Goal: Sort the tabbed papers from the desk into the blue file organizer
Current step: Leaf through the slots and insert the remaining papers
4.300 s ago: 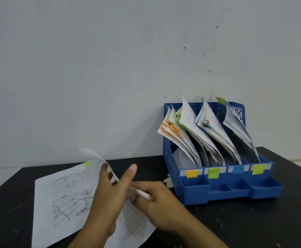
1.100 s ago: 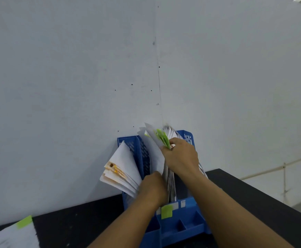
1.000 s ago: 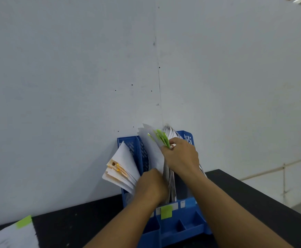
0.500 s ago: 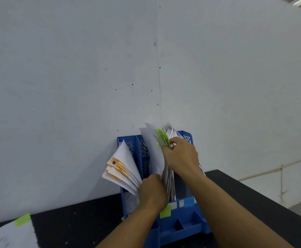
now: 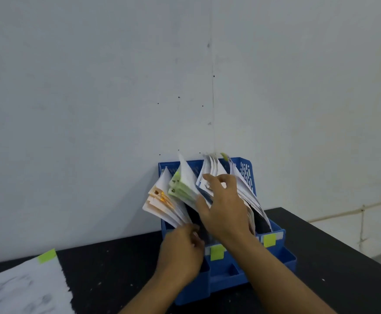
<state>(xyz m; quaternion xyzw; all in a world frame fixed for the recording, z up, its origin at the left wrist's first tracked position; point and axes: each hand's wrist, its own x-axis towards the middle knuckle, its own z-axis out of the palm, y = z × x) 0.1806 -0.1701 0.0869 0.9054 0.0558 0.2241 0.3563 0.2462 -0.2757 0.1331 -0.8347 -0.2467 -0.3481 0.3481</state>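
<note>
Both forearms are seen reaching forward from the lower edge toward the blue file organizer [image 5: 246, 164], which stands on the black desk [image 5: 117, 268] against the pale wall [image 5: 94, 87]. The right hand [image 5: 224, 209] is raised with its back to the camera and its fingers spread and fairly straight; they are laid against the paper bundles in the middle of the organizer, with the fingertips [image 5: 206, 177] at the upper edge of the sheets. No sheet is seen to be pinched by it. The left hand [image 5: 181, 250] is held lower, at the front of the organizer below the orange-tabbed papers [image 5: 160, 200]; its fingers are curled inward, but they are blurred by motion, and whether a sheet is held cannot be told.

The sorted bundles lean leftward in their slots: the orange-tabbed papers at the far left, the green-tabbed papers [image 5: 180, 189] just beside them, then white bundles partly covered by the right hand. Yellow-green labels [image 5: 269, 240] are seen on the front rail. A loose sheet [image 5: 22, 288] with a green tab [image 5: 47, 255] lies flat on the desk at the lower left, well apart from both hands and cut off by the frame edge. Its print is too blurred to be read. The organizer's lower left front is hidden behind the left wrist.
</note>
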